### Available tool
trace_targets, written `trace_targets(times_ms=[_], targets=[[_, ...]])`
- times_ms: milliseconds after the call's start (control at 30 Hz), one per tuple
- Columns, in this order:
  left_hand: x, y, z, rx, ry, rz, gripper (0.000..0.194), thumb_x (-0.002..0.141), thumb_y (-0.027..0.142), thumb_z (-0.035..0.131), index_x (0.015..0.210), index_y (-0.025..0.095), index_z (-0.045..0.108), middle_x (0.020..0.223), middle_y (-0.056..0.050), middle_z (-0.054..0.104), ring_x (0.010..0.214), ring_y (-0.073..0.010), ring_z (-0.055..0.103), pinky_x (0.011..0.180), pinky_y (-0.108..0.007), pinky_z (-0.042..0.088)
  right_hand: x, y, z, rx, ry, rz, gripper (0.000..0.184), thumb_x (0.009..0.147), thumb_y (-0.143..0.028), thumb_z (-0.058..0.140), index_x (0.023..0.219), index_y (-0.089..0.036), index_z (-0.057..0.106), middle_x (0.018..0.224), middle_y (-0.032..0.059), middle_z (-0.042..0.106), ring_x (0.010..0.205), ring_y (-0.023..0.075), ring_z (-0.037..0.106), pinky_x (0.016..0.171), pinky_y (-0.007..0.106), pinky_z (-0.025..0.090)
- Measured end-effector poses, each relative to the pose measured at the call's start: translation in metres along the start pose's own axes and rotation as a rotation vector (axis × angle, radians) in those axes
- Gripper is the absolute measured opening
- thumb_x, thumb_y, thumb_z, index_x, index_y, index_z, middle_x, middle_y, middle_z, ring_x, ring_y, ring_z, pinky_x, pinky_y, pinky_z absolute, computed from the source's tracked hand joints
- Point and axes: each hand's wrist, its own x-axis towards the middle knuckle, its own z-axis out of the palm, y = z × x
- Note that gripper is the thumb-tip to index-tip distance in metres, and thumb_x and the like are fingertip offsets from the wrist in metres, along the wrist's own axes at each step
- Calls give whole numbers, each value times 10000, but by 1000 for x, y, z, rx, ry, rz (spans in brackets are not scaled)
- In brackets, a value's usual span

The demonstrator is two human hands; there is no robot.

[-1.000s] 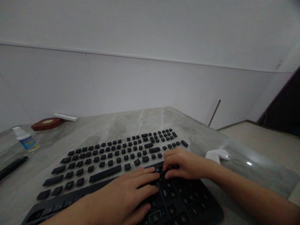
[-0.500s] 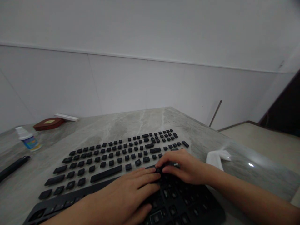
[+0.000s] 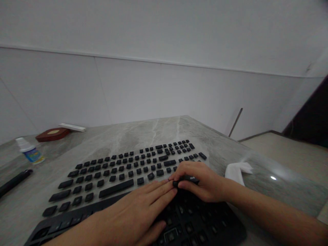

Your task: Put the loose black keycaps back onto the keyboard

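A black keyboard (image 3: 205, 222) lies in front of me, with bare key sockets showing on its right part. My left hand (image 3: 143, 208) rests across it, fingers stretched out and close together, fingertips beside my right hand. My right hand (image 3: 197, 181) is closed in a pinch around a small black object with white lettering (image 3: 191, 178), held low at the keyboard's upper edge. Its rounded dark end pokes out by the left fingertips; its exact kind is unclear. Beyond the keyboard, loose black keycaps (image 3: 121, 167) lie in rows, including a long space bar (image 3: 116, 189).
On the left stand a white spray bottle with a blue label (image 3: 30, 151) and a long black object (image 3: 15, 182). Behind them are a reddish-brown box (image 3: 52, 135) and a white bar (image 3: 72, 127). Crumpled white tissue (image 3: 235, 172) lies right of my hand, near the grey marbled tabletop's (image 3: 279, 191) edge.
My left fingers have drawn together and reached slightly forward to my right fingertips. More of the black object in my right hand shows. The keycaps have stayed in place.
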Motion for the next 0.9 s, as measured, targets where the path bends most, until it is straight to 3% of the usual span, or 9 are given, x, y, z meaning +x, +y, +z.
trace_targets(times_ms=[333,633,900], targets=[[0,-1,0,-31,27,23,617,919,200,539,1504,139,350,1553,-109,368,1444,-247,331,1192,-407,323,3,-2,0,-10,7,-195,126,922,-119,566,996,-164,657,948,70,726,896,154,653,807,301,546],[-2,-3,3,-41,26,0,580,895,193,563,1461,186,436,1553,-105,358,1420,-295,367,1171,-466,345,-2,14,-5,-134,-78,-117,140,867,-89,579,934,-152,684,869,65,701,847,182,599,755,341,522],[-1,-2,1,-8,-11,-6,552,908,209,547,1448,146,453,1552,-128,356,1417,-308,370,1165,-483,345,0,20,-2,-101,-59,-169,138,912,-129,572,911,-145,709,848,69,724,819,178,594,725,332,520]])
